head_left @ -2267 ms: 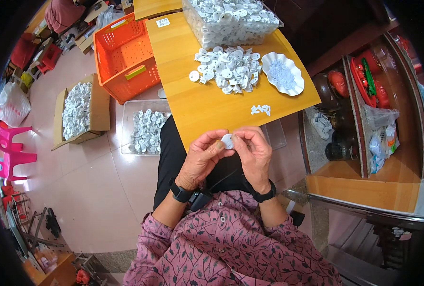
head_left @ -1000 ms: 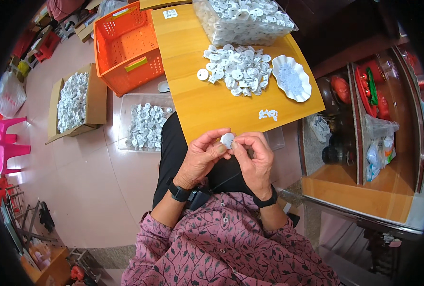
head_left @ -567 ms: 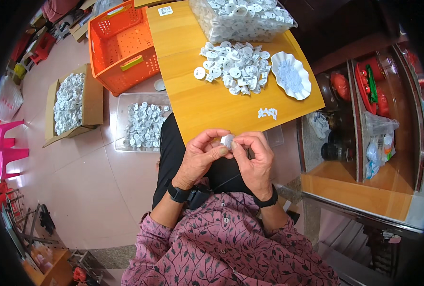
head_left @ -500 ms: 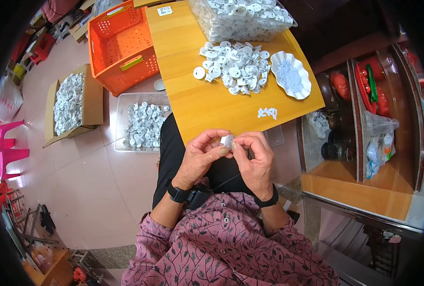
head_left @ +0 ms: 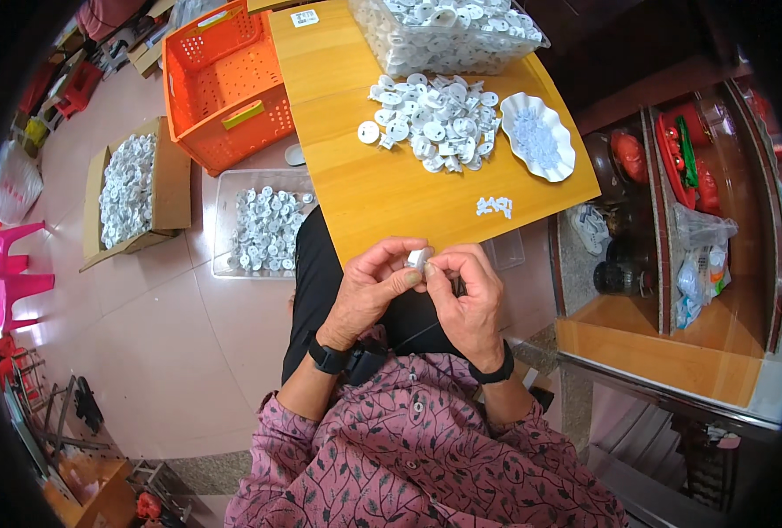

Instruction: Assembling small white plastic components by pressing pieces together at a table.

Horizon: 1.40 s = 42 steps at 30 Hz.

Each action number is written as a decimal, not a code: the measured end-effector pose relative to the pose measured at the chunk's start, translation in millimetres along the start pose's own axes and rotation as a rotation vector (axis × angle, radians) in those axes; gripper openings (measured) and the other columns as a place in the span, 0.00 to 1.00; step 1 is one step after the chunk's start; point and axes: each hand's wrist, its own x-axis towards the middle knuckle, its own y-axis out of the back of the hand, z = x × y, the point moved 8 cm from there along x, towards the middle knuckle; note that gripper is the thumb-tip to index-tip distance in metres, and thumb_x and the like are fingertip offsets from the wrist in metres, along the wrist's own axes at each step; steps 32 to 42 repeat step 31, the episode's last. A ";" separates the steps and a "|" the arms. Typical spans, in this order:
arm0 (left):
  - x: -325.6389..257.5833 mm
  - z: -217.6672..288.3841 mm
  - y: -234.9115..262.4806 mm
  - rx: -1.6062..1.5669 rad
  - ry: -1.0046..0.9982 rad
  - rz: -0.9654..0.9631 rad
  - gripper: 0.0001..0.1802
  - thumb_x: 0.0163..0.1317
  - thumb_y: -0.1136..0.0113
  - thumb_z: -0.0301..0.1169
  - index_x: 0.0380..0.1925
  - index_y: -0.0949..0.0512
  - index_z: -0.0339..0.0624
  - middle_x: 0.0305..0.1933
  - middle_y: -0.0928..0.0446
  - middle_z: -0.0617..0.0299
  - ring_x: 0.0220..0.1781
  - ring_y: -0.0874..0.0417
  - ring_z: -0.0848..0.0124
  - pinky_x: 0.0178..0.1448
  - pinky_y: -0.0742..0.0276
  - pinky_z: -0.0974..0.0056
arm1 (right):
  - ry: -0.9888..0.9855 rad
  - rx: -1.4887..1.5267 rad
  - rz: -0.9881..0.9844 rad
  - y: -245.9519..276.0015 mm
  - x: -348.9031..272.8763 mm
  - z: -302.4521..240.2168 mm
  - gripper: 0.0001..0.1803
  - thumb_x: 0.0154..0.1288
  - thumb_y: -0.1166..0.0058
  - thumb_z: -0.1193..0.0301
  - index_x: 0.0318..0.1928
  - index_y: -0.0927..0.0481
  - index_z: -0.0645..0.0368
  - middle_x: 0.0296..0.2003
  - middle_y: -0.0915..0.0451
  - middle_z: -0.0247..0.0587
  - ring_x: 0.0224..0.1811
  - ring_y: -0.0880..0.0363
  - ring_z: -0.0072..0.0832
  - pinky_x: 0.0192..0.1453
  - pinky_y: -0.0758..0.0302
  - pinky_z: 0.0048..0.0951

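Observation:
A small white plastic part (head_left: 416, 259) is pinched between the fingertips of both my hands, just off the near edge of the yellow wooden table (head_left: 347, 189). My left hand (head_left: 372, 290) grips it from the left with thumb and forefinger. From the right, the thumb and forefinger of my right hand (head_left: 466, 286) close on its other side; whether they hold a tiny piece against it is hidden. Beyond my hands lie a few small white pieces (head_left: 494, 207) and a heap of round white plastic parts (head_left: 435, 119). A scalloped white dish (head_left: 556, 170) holds small clear pieces.
A clear bin (head_left: 461, 62) full of white parts stands at the table's far end. Left of the table are an orange crate (head_left: 224, 132), a cardboard box (head_left: 175, 180) and a clear tray (head_left: 222, 211) of white parts on the floor. Wooden shelves (head_left: 664, 238) stand at right.
The fingers of my right hand have shifted very slightly against the white part. Otherwise both hands keep their place and hold.

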 end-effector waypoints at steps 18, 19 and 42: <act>-1.6 -4.5 7.1 -0.009 0.034 -0.022 0.18 0.67 0.37 0.23 0.56 0.24 0.33 0.44 0.19 0.61 0.41 0.17 0.75 0.49 0.19 0.71 | -0.083 0.024 -0.083 -2.1 1.7 7.9 0.06 0.65 0.39 0.79 0.40 0.22 0.65 0.35 0.22 0.43 0.32 0.16 0.28 0.36 0.20 0.26; -1.5 -4.0 7.0 -0.014 0.037 -0.004 0.18 0.67 0.37 0.23 0.56 0.24 0.33 0.44 0.18 0.61 0.40 0.17 0.75 0.48 0.20 0.71 | -0.083 0.024 -0.083 -2.9 1.0 8.5 0.06 0.65 0.39 0.79 0.40 0.22 0.65 0.35 0.22 0.43 0.32 0.16 0.28 0.36 0.20 0.26; -2.6 -5.2 7.3 0.007 0.045 0.009 0.19 0.67 0.37 0.24 0.57 0.24 0.33 0.44 0.18 0.60 0.40 0.17 0.74 0.47 0.19 0.71 | -0.065 -0.029 -0.082 -1.1 -1.6 9.0 0.05 0.66 0.40 0.78 0.39 0.23 0.64 0.34 0.22 0.42 0.30 0.17 0.29 0.34 0.21 0.28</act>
